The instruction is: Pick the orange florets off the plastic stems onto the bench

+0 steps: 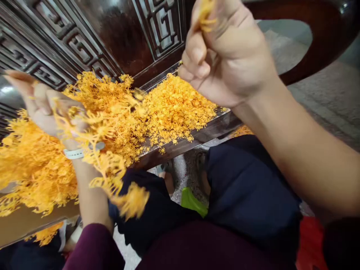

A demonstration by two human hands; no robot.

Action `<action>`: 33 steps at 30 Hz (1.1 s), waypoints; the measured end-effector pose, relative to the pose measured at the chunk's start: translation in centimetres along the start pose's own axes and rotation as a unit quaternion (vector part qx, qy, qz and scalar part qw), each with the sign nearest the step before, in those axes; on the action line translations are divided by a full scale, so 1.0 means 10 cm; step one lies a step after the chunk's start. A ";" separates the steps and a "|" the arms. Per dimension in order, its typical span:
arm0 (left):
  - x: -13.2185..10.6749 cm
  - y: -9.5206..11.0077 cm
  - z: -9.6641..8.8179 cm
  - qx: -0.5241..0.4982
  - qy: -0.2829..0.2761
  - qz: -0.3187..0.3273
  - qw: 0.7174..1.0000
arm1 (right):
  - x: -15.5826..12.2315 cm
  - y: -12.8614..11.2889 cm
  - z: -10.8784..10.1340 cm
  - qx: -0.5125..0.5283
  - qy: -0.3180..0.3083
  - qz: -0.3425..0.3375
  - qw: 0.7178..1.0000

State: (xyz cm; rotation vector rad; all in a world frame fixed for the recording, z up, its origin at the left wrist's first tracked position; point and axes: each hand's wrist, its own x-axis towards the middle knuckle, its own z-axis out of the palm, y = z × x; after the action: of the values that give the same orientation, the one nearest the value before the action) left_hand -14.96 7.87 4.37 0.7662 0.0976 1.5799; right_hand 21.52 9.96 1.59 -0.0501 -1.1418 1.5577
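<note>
My left hand (49, 107), with a pale band on its wrist, is closed on a dangling strand of orange plastic flower-like pieces (108, 159). The strand is blurred and hangs in front of my forearm. Raised at the upper middle, my right hand (225, 56) pinches a small orange plastic piece (206, 15) between thumb and finger; its top is cut off by the frame. Beneath the left hand lies a large tangled heap of orange strands (42, 165). Between the hands sits a pile of small loose spidery orange pieces (174, 107).
Both piles lie on a dark wooden bench (165, 153) with a carved lattice back (157, 30). A curved armrest (323, 56) stands at the right. Below are my knees in dark blue trousers (247, 176), a green object (194, 202) and something red (311, 240).
</note>
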 end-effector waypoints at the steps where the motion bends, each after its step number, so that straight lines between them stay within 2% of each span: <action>1: 0.02 0.01 -0.04 0.028 0.021 0.001 0.999 | 0.03 0.06 -0.09 -0.044 0.030 -0.017 0.998; 3: 0.05 -0.10 -0.03 0.187 0.032 -0.028 0.981 | 0.07 0.27 -0.24 -0.141 0.071 -0.004 0.988; 5: 0.05 -0.31 0.06 0.275 0.052 -0.048 0.959 | 0.11 0.52 -0.34 -0.222 0.070 0.069 0.970; 7: 0.04 -0.51 0.17 0.287 0.063 -0.067 0.953 | 0.13 0.72 -0.41 -0.298 0.058 0.129 0.944; 8: 0.03 -0.58 0.22 0.289 0.067 -0.079 0.952 | 0.14 0.78 -0.43 -0.335 0.054 0.134 0.931; 11: 0.03 -0.70 0.30 0.306 0.055 -0.103 0.945 | 0.16 0.81 -0.40 -0.400 0.038 0.085 0.912; 15: 0.03 -0.80 0.34 0.392 0.023 -0.105 0.914 | 0.15 0.70 -0.16 -0.317 -0.015 0.037 0.948; 18: 0.01 -0.97 0.39 0.488 -0.009 -0.070 0.870 | 0.09 0.67 0.06 -0.238 -0.066 0.004 0.969; 19: 0.00 -1.04 0.41 0.500 -0.024 -0.055 0.864 | 0.07 0.68 0.12 -0.219 -0.080 0.004 0.972; 23: -0.05 -1.23 0.49 0.461 -0.061 -0.027 0.885 | 0.05 0.70 0.23 -0.175 -0.069 0.060 0.980; 27: -0.09 -1.26 0.60 0.461 -0.042 -0.062 0.884 | 0.06 0.64 0.23 -0.154 -0.035 0.120 0.980; 31: -0.13 -1.30 0.71 0.459 -0.015 -0.032 0.888 | 0.04 0.60 0.23 -0.107 -0.029 0.149 0.983; 33: -0.16 -1.33 0.76 0.466 -0.007 -0.021 0.885 | 0.04 0.59 0.22 -0.087 -0.055 0.153 0.983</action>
State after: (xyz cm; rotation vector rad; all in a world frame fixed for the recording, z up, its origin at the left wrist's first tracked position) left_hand 0.28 6.01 3.14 1.4970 0.9078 1.4425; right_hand 15.80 9.59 -1.00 -0.2703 -1.4066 1.7419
